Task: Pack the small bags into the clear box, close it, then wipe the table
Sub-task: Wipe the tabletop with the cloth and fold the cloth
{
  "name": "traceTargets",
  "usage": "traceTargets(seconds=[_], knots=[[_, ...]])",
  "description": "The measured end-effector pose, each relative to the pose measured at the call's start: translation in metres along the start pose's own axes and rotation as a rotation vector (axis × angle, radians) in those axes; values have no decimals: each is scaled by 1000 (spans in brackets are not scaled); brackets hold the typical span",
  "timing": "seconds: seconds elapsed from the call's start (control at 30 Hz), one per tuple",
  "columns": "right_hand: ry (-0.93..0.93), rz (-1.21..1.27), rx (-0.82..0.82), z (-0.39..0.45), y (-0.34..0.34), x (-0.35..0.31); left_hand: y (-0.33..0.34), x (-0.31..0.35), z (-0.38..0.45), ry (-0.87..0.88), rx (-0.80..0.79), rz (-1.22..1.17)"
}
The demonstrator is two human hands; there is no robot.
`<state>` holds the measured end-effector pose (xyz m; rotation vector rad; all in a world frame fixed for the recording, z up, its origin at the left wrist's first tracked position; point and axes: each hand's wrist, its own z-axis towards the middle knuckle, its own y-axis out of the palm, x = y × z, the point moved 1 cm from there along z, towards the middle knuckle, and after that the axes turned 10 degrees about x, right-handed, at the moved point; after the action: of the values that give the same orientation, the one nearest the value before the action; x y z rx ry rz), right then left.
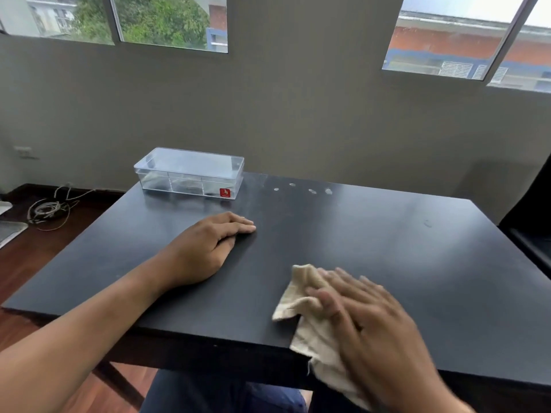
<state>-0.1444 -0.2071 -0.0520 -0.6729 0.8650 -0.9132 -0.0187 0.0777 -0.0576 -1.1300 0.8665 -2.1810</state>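
The clear box (190, 172) stands at the far left corner of the black table (387, 234), its lid on and a red sticker on its front right corner; dark contents show faintly through the walls. My left hand (208, 245) lies flat on the tabletop in front of the box, palm down, holding nothing. My right hand (366, 320), blurred, presses flat on a beige cloth (301, 296) at the table's near edge. Part of the cloth hangs over that edge. No small bags are visible on the table.
Several small pale spots (311, 191) mark the table's far edge, right of the box. A tangle of cables (49, 208) lies on the wooden floor at the left. A dark chair (530, 222) stands at the right. A wall with windows rises behind the table.
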Motion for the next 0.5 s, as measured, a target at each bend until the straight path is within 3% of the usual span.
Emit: traceTargets(seconds=[0.07,0.13,0.27,0.37,0.5], knots=[[97,-90,-203,23,-9,26,3,-1,2,-2,-7,22],[145,-157,-293,51,-9,51,6,-2,4,1,-17,56],[229,-339,-337,131,17,96,8,-2,6,5,-34,103],[317,-274,-323,191,49,117,8,-2,5,-9,-33,106],[244,-216,-327,227,93,85,6,-2,5,-12,-36,114]])
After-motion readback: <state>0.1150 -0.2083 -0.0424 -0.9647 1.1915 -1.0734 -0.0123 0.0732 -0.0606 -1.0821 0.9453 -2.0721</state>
